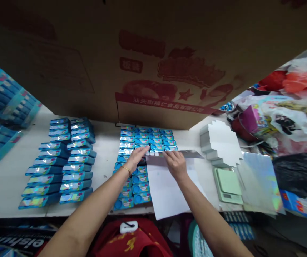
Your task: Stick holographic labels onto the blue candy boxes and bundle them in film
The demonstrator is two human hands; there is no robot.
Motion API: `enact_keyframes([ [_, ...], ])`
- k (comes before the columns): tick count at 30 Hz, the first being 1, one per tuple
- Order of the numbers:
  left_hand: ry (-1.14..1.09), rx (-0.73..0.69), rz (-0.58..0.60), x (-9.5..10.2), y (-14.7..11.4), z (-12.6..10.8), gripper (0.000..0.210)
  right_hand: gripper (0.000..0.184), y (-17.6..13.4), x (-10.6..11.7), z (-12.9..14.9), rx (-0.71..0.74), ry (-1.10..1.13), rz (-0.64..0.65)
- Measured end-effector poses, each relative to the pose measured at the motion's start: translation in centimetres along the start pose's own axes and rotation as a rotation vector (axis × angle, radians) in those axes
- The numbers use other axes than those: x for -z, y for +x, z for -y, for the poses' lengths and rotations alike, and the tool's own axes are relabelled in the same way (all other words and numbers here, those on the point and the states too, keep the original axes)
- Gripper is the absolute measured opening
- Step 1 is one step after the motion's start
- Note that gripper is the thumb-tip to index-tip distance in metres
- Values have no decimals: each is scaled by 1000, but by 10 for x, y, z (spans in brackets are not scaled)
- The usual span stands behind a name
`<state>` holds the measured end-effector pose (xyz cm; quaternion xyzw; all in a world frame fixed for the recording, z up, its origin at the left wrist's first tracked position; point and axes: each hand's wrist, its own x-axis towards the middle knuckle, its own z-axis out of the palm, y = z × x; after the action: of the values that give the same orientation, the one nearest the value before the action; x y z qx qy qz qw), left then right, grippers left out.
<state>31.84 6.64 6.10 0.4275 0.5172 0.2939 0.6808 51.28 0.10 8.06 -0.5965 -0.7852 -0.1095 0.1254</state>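
Observation:
Rows of small blue boxes [145,141] lie flat in the middle of the white table [14,171]. My left hand [136,158] rests on those boxes with its fingers on the far edge of a white sheet [166,189]. My right hand [175,163] pinches the same sheet's far edge, next to a shiny silver strip [192,154]. The sheet covers the right part of the box rows and hangs over the table's near edge.
Two stacked columns of blue boxes [64,164] stand to the left. A large cardboard box [153,60] fills the back. To the right are a stack of white cards [220,142], a green scale [227,185], holographic sheets [260,182] and plastic bags [290,121].

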Motion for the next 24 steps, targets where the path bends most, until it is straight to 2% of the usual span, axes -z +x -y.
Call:
enact_keyframes([
  [3, 133, -51, 0, -9, 2, 6, 40, 28, -28, 1, 7, 21, 69, -87],
  [7, 333, -187, 24, -18, 2, 9, 27, 29, -41, 7, 6, 6, 156, -115],
  [9, 289, -121, 100, -23, 1, 8, 27, 29, -42, 10, 3, 2, 171, -119],
  [11, 172, -23, 168, -28, -1, 7, 27, 30, -42, 14, 2, 47, 201, -40],
  [13, 74, 17, 160, -32, -3, 7, 26, 34, -40, 18, 2, 113, 275, 92],
  [15, 33, 19, 126, -35, -3, 8, 27, 39, -33, 20, 3, 108, 354, 165],
  [19, -14, 12, 120, -42, -4, 9, 29, 38, -8, 10, 3, -31, 274, 136],
  [24, -98, -13, 93, -49, -8, 8, 30, 31, 2, -15, -5, 89, 207, 99],
])
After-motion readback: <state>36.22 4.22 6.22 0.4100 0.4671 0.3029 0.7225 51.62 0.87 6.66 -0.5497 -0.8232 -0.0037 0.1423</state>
